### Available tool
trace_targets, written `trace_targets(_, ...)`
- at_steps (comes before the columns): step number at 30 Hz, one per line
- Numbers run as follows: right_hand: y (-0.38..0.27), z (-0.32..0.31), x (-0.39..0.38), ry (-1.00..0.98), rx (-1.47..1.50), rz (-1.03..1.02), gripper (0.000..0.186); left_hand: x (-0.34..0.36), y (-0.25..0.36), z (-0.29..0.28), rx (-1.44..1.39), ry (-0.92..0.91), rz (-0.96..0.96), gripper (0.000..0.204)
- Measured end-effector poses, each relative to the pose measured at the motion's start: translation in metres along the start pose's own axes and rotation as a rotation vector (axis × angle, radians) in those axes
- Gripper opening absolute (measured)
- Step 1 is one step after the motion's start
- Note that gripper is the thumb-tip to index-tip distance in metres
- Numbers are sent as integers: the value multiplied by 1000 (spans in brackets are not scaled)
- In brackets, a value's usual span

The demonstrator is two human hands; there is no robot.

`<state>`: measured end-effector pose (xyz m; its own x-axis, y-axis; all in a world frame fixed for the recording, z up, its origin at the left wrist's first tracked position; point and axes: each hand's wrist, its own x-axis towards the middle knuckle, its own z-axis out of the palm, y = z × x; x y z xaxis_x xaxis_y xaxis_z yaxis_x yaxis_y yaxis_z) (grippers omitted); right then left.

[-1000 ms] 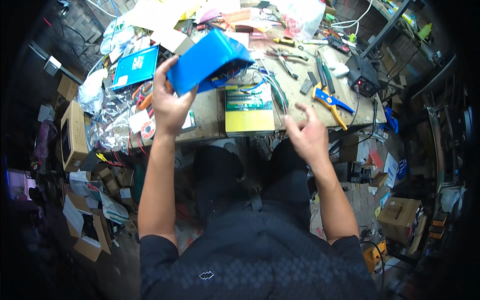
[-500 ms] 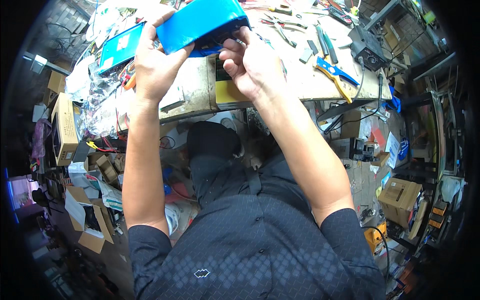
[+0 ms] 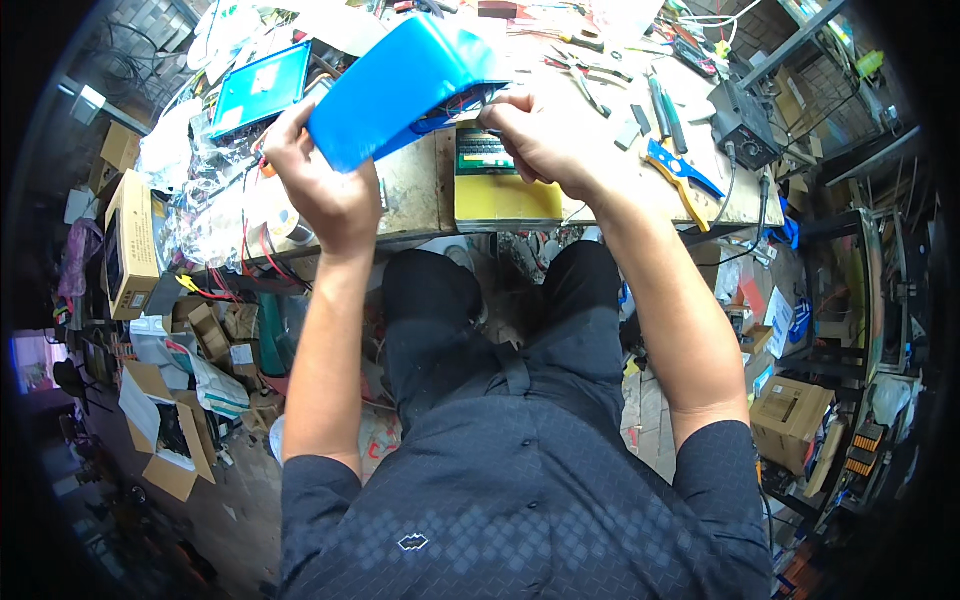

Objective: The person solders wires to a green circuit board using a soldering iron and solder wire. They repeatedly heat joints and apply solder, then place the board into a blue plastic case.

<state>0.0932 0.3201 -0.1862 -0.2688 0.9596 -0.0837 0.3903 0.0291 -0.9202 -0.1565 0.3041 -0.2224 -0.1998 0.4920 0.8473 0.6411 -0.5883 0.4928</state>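
A glossy blue box-shaped pack (image 3: 390, 95) hangs tilted over the front of the workbench, its left end lower. My left hand (image 3: 330, 190) is closed around that lower left end, with the thumb side partly hidden behind the pack. At the pack's right end, thin wires show in a dark opening. My right hand (image 3: 545, 145) is closed beside this opening, thumb and forefinger pinched together; glare hides what lies between them. Below the pack, a yellow box (image 3: 508, 203) with a green and black panel (image 3: 485, 150) sits at the bench's front edge.
On the bench (image 3: 415, 190) lie a flat blue tray-like case (image 3: 262, 90) at left, blue-and-yellow wire strippers (image 3: 685, 180), pliers (image 3: 580, 78) and green-handled tools (image 3: 665, 108). A black device (image 3: 742, 122) with a cable stands at right. Cardboard boxes (image 3: 132, 245) and clutter surround the bench.
The blue pack has tipped further, its left end dropping. My right hand has moved to the right, its fingers drawn closer together. More of the yellow box shows; the whole view has shifted slightly.
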Motion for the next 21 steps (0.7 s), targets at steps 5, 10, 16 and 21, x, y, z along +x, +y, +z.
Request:
trace_targets(5,-12,19,2,94,-450,-165,46,-55,34,-14,-36,73,-298,70)
trace_targets(10,-7,48,-19,152,-551,-381,35,-96,79,-48,-21,-88,-426,103)
trace_targets(16,-6,36,-41,69,-708,-427,25,-105,106,-82,12,-330,-538,125)
trace_targets(21,-4,34,-43,139,-697,-563,16,-8,111,-76,114,-439,185,67)
